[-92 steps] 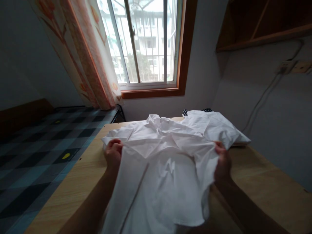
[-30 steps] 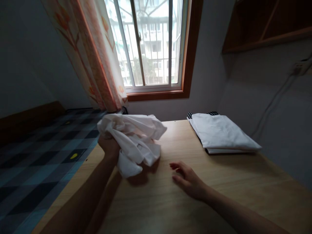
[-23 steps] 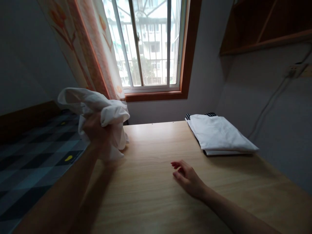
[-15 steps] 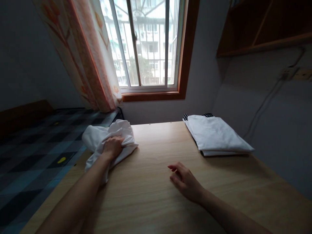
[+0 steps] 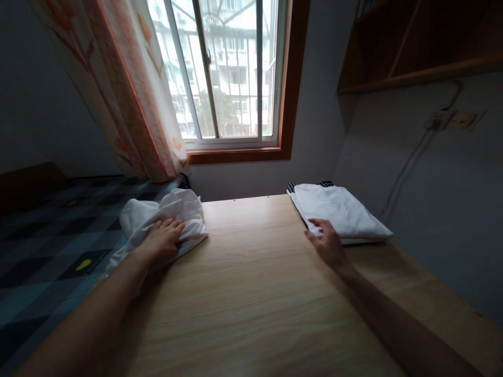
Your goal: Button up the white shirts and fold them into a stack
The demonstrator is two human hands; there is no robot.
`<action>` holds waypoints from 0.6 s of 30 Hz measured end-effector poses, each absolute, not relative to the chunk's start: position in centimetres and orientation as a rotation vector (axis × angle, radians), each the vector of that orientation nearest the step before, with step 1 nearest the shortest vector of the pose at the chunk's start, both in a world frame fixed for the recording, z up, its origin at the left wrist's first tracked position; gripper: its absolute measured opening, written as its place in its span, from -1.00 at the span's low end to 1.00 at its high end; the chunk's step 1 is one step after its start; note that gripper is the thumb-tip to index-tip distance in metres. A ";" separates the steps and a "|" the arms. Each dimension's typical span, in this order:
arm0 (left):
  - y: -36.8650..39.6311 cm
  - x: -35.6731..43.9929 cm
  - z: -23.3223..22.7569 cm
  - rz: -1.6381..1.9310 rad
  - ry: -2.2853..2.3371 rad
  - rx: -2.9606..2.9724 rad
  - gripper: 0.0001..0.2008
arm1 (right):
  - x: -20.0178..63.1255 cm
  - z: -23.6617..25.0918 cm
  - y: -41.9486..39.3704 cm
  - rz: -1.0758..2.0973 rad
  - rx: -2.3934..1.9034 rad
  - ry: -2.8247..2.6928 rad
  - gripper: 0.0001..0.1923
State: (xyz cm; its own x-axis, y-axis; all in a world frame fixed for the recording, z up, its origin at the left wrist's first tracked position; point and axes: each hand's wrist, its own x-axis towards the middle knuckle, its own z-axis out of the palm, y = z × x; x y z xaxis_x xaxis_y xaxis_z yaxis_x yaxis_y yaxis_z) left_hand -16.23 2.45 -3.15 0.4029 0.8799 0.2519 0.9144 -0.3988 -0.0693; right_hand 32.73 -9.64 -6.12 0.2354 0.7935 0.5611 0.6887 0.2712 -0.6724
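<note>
A crumpled heap of white cloth [image 5: 183, 204] lies at the left edge of the table. My left hand [image 5: 165, 238] rests on top of it, fingers stretched out over the folds. On the right, a folded stack of white fabric [image 5: 341, 209] has black-and-white striped fabric [image 5: 291, 187] showing at its back and left edges. My right hand [image 5: 327, 242] is at the stack's near left corner, thumb and fingers apart. Whether its fingertips touch the fabric I cannot tell.
The light wooden table [image 5: 236, 293] spans between the two cloths. A bed with a dark checked cover [image 5: 39, 251] adjoins it on the left. Behind are a curtain [image 5: 129, 94] and a window [image 5: 228, 73]. A shelf [image 5: 424, 47] and a cord [image 5: 404, 173] are on the right wall.
My right hand has moved forward and right, from over the bare table to the folded stack. My left hand has loosened and flattened on the crumpled cloth. The view has shifted slightly right.
</note>
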 end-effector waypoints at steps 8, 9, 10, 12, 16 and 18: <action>-2.9 -8.3 -2.4 -0.651 -1.350 -2.317 -0.41 | 44.3 -5.1 -5.0 -0.081 -2.412 -1.239 -0.24; -3.6 -7.1 -2.6 -0.693 -1.323 -2.334 -0.43 | 44.6 -5.3 -4.8 -0.055 -2.457 -1.237 -0.23; -4.3 -5.8 -2.8 -0.724 -1.291 -2.364 -0.46 | 44.8 -5.6 -4.6 -0.045 -2.484 -1.237 -0.25; -5.5 -3.4 -3.7 -0.762 -1.227 -2.457 -0.49 | 44.8 -6.0 -4.1 -0.031 -2.512 -1.259 -0.37; -7.3 0.3 -6.3 -0.882 -1.214 -2.613 -0.53 | 44.6 -6.3 -3.4 0.051 -2.521 -1.385 -0.64; -7.8 1.3 -7.4 -0.928 -1.211 -2.664 -0.53 | 44.6 -6.1 -3.4 0.037 -2.501 -1.435 -0.68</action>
